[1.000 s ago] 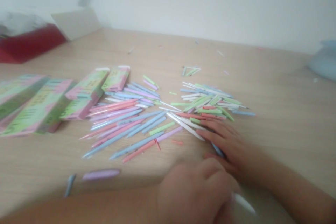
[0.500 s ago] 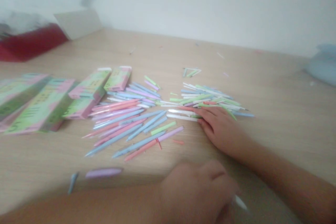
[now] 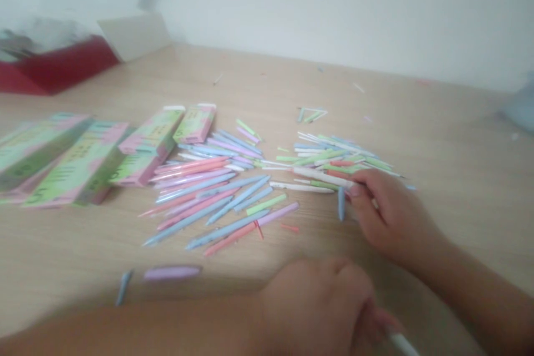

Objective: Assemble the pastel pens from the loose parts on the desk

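Many pastel pen barrels [image 3: 208, 189] and smaller caps and refills [image 3: 337, 156] lie scattered on a wooden table [image 3: 450, 167]. My right hand [image 3: 387, 214] rests by the right-hand pile, its fingers closed on a white pen barrel [image 3: 321, 176] that points left. A short blue piece [image 3: 341, 203] lies just under its fingertips. My left hand [image 3: 325, 306] is low in the middle, curled into a fist around a white pen [image 3: 403, 342] whose tip sticks out to the right.
Several green and pink boxes [image 3: 83, 161] lie at the left. A red container [image 3: 54, 69] and a white card stand at the back left. A purple cap [image 3: 171, 272] and a blue piece [image 3: 124, 286] lie apart near the front.
My right hand has drawn back to the right and closed on a white barrel from the pile. My left hand has stayed put, still holding its white pen.
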{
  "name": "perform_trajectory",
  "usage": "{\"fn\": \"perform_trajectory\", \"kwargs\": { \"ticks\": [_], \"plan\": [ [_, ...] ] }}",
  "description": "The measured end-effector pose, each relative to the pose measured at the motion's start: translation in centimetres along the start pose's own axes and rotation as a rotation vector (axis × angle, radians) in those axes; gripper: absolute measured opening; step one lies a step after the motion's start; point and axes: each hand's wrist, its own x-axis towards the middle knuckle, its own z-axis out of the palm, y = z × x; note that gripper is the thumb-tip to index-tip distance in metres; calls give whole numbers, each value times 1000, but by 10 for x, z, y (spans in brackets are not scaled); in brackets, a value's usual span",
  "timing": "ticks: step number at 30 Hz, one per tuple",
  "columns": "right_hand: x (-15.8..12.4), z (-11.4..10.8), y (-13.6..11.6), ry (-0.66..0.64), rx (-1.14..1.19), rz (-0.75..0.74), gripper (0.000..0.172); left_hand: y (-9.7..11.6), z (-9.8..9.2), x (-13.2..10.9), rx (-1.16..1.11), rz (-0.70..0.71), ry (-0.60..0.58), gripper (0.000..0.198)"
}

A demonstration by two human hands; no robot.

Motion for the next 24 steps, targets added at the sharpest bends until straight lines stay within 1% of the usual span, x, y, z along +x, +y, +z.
{"fn": "perform_trajectory", "kwargs": {
  "ticks": [2, 4, 6, 8, 11, 14, 15, 17, 21, 22, 24],
  "plan": [
    [-14, -8, -4, -41, 46, 40, 20, 2, -3, -1, -101, -122, 35, 40],
    [-30, -11, -5, -79, 108, 87, 23, 3, -5, -1, -205, -237, 81, 36],
    [-45, -8, -2, -88, 147, 126, 23, 2, -3, 0, -281, -278, 113, 30],
    [-54, -2, 3, -78, 138, 128, 19, 0, 0, 1, -287, -236, 115, 26],
    [-56, 9, 10, -93, 83, 36, 12, -4, 5, 2, -207, -57, 78, 27],
    [-45, 18, 10, -143, 25, -76, 8, -9, 6, 3, -163, 112, 55, 43],
    [-40, 19, 8, -157, 4, -105, 9, -10, 6, 3, -157, 141, 48, 48],
    [-27, 20, 4, -165, -26, -150, 11, -11, 5, 4, -140, 164, 27, 52],
    [12, 22, -1, -148, -11, -155, 21, -11, 2, 3, -107, 163, -14, 44],
    [23, 24, -1, -166, -6, -140, 25, -10, 1, 3, -107, 163, -8, 41],
    [45, 29, 0, -243, -18, -108, 29, -10, 2, 3, -120, 153, 8, 35]
  ]
}}
